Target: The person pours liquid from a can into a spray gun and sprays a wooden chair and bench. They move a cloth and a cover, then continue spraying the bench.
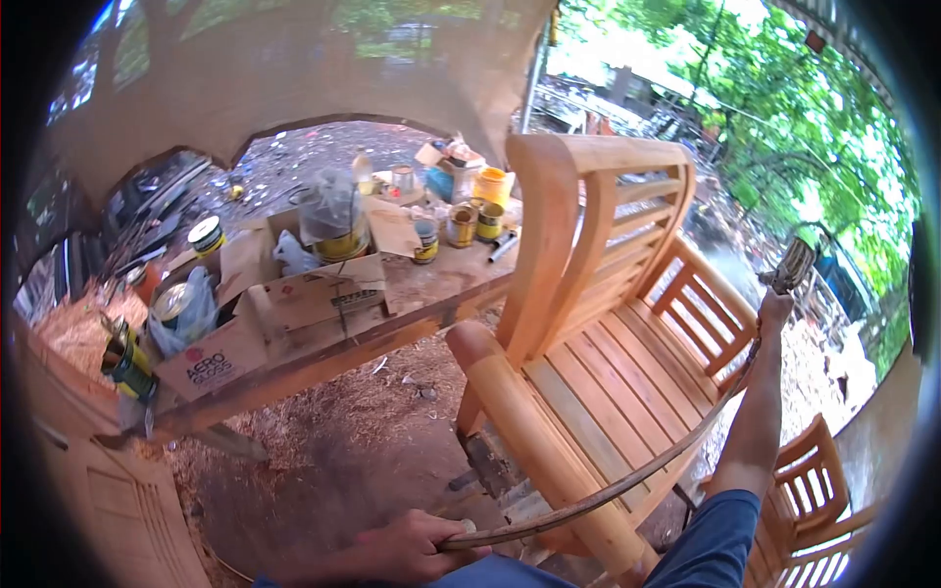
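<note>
A wooden armchair [627, 363] with a slatted back and seat stands in front of me, its rounded armrest [549, 451] toward me. My left hand [417, 549], low in the view, is closed around a long hose [588, 500] that curves across the front of the chair toward the right. On the far right my right arm is stretched out past the chair, and my right hand [776, 306] is wrapped round a spray gun [799, 260], whose details are hard to make out.
On the left, a workbench [343, 348] bears cardboard boxes [221, 358], paint cans [461, 225] and a yellow container [493, 184]. Another slatted wooden chair [814, 480] stands at the lower right. A carved wooden panel [123, 500] is at the lower left. Shavings cover the ground.
</note>
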{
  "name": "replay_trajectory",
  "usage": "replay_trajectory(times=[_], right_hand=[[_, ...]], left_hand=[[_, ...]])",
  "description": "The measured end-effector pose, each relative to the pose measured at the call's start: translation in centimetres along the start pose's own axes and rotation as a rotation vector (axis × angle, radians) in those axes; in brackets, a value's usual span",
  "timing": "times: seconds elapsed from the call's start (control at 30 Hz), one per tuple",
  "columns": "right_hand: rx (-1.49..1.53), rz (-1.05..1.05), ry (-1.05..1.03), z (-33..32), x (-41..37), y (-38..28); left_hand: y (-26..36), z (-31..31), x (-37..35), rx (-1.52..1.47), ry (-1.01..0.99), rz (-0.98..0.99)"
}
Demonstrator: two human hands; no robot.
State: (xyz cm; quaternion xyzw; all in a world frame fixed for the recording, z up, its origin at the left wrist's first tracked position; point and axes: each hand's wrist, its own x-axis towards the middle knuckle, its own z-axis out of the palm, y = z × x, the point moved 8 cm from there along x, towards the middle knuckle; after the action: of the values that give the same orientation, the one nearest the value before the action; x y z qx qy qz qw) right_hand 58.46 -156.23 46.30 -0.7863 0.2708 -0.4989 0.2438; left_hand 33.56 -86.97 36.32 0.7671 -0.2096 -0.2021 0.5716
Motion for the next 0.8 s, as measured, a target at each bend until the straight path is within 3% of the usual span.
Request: replay_trajectory(times=[0.17, 0.27, 0.33, 0.47, 0.53, 0.6, 0.67, 0.73, 0.77, 0.8], right_hand=[[0.172, 0.177, -0.070, 5.8, -1.4, -1.6], [0.321, 0.223, -0.208, 5.3, -4.0, -4.9], [0.444, 0.197, -0.161, 3.0, -5.4, -7.6], [0.435, 0.157, -0.119, -5.1, -6.4, -10.2], [0.246, -0.187, 0.042, -10.2, -4.1, -9.5], [-0.521, -0.408, 0.049, -15.5, -2.8, -8.0], [-0.123, -0.184, -0.014, -23.2, -5.1, -7.9], [0.155, 0.137, -0.028, -30.7, -12.4, -13.8], [0.098, -0.186, 0.104, -34.7, -11.0, -11.6], [0.079, -0.108, 0.146, -38.1, -13.5, -11.2]], left_hand=[[0.5, -0.3, -1.3, 0.075, 0.109, -0.007], [-0.1, -0.8, -2.1, 0.027, 0.206, 0.081], [-1.0, -2.1, -2.9, -0.011, 0.234, 0.150], [-1.8, -4.5, -4.7, 0.020, 0.179, 0.065], [-1.7, -5.8, -5.7, 0.057, 0.137, 0.090], [-1.7, -6.7, -6.6, 0.032, 0.065, 0.179], [-2.6, -7.2, -7.9, 0.016, 0.006, 0.251], [-3.9, -7.6, -8.9, 0.016, -0.046, 0.315], [-4.5, -7.7, -9.3, 0.050, -0.090, 0.305], [-5.0, -7.8, -9.6, 0.084, -0.132, 0.296]])
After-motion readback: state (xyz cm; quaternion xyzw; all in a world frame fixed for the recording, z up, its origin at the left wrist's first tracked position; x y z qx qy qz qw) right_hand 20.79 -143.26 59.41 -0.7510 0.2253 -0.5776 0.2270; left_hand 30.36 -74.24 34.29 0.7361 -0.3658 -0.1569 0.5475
